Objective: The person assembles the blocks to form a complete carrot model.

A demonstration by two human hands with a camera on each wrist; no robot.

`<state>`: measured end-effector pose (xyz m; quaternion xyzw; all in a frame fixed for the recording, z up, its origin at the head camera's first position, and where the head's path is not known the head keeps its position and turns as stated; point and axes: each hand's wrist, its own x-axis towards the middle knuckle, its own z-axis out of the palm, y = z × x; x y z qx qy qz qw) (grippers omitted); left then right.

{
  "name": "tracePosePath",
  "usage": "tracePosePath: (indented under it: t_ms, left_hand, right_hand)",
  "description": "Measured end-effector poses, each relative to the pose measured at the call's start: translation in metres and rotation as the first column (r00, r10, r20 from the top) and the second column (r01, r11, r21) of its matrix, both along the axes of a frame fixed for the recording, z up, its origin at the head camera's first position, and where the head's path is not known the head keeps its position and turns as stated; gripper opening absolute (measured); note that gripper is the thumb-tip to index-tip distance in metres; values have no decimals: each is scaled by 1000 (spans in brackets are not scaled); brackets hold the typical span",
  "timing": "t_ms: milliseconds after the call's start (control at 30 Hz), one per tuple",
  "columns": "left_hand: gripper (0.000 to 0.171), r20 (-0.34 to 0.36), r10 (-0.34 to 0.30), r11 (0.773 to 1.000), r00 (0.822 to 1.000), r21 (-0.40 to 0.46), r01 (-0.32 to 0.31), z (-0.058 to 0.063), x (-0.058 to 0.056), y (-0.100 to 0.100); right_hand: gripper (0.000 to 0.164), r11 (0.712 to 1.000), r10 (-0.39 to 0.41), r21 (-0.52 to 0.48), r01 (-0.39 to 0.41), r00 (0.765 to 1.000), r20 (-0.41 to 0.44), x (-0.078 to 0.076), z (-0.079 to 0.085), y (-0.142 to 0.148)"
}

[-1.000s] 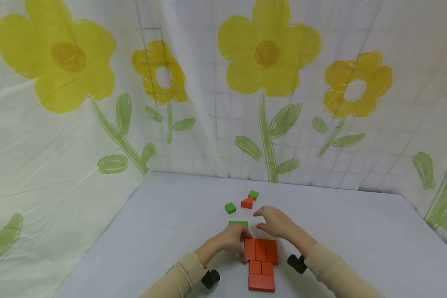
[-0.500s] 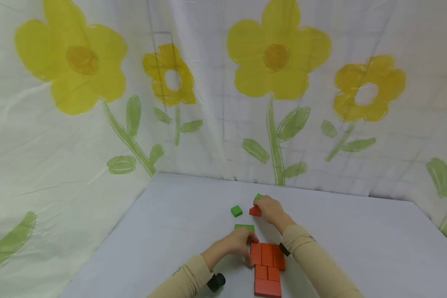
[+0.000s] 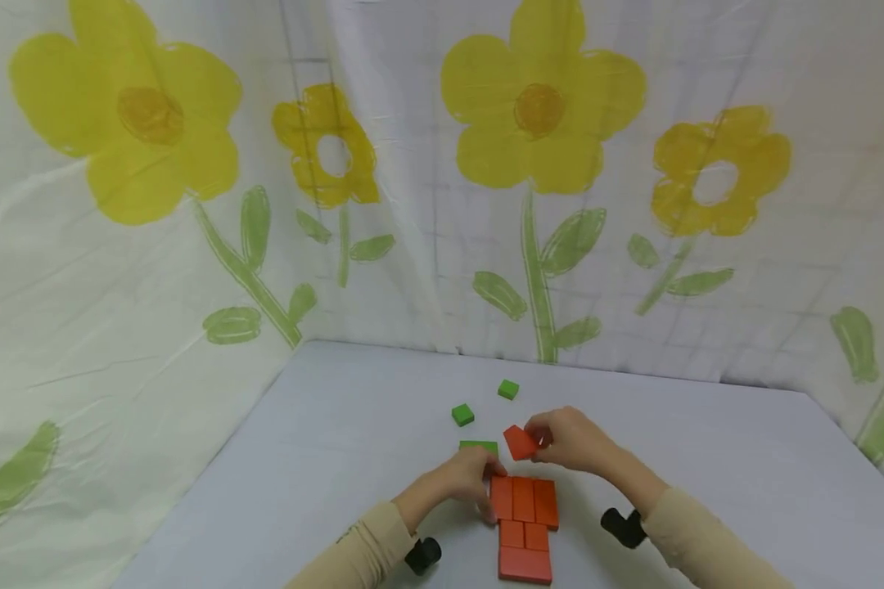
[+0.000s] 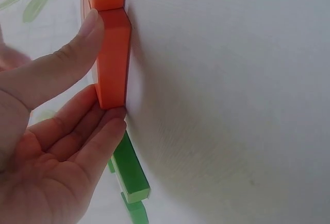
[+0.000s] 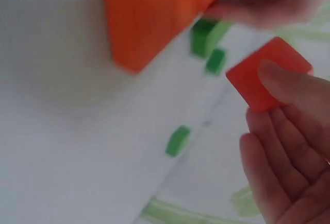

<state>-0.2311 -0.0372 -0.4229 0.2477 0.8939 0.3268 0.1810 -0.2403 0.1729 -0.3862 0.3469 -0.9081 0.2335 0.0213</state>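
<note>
My right hand (image 3: 576,442) pinches a red triangular block (image 3: 518,442) above the table, beyond the flat group of red blocks (image 3: 534,499). In the right wrist view the thumb lies across the held block's square face (image 5: 247,82), with fingers behind it. My left hand (image 3: 458,476) is at the group's far left corner. Its thumb presses the side of an orange-red block (image 4: 114,59) and its fingertips curl against that block's far end, as the left wrist view shows. Just past the left fingers lies a long green block (image 4: 131,170).
Two small green blocks, a nearer one (image 3: 462,415) and a farther one (image 3: 508,389), lie beyond the hands on the white table (image 3: 324,458). A white flower-printed curtain (image 3: 405,204) hangs behind the table. Both wrists carry small black cameras.
My right hand reached forward to the red triangular block, took it, and brought it back toward the red group. The left hand has stayed at the group's corner.
</note>
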Motion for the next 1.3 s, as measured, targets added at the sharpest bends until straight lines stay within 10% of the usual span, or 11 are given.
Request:
tracePosePath:
  t_ms: [233, 433, 1300]
  left_hand:
    - [49, 4, 2, 1000, 1000, 1, -2, -1, 1, -2]
    - [50, -15, -3, 1000, 1000, -1, 3, -3, -1, -2]
    - [50, -16, -6, 999, 1000, 31, 6, -7, -2, -2]
  right_hand:
    - [21, 979, 201, -12, -202, 962, 187, 71, 5, 2]
    - [13, 981, 164, 44, -187, 933, 320, 104, -8, -6]
    - [27, 984, 60, 150, -100, 966, 252, 109, -27, -18]
